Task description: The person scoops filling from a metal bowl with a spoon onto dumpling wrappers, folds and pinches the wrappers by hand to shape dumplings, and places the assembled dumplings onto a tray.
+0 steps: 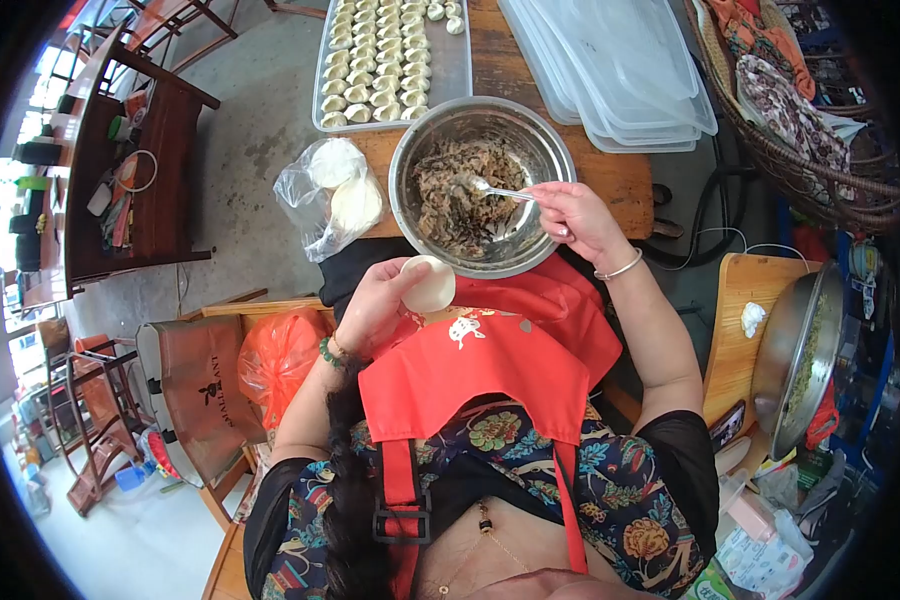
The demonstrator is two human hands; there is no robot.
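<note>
A round, flat dough wrapper (pixel 429 285) is pinched in my left hand (pixel 373 305), just below the metal bowl. My right hand (pixel 573 218) grips the handle of a metal spoon (pixel 505 192), whose tip is in the brown minced filling (pixel 450 205). That filling lies inside the steel bowl (pixel 560 150) on the wooden table. Behind the bowl, a plastic tray (pixel 455 85) holds rows of folded dumplings (pixel 375 65). To the bowl's left, a clear plastic bag (pixel 315 205) contains pale round wrappers.
Stacked clear plastic lids or trays (pixel 610 60) lie at the table's back right. A wicker basket (pixel 770 130) with cloths stands beyond them. On the right, a large metal basin (pixel 795 360) rests by a wooden stool (pixel 745 300). A red plastic bag (pixel 282 360) is at my left.
</note>
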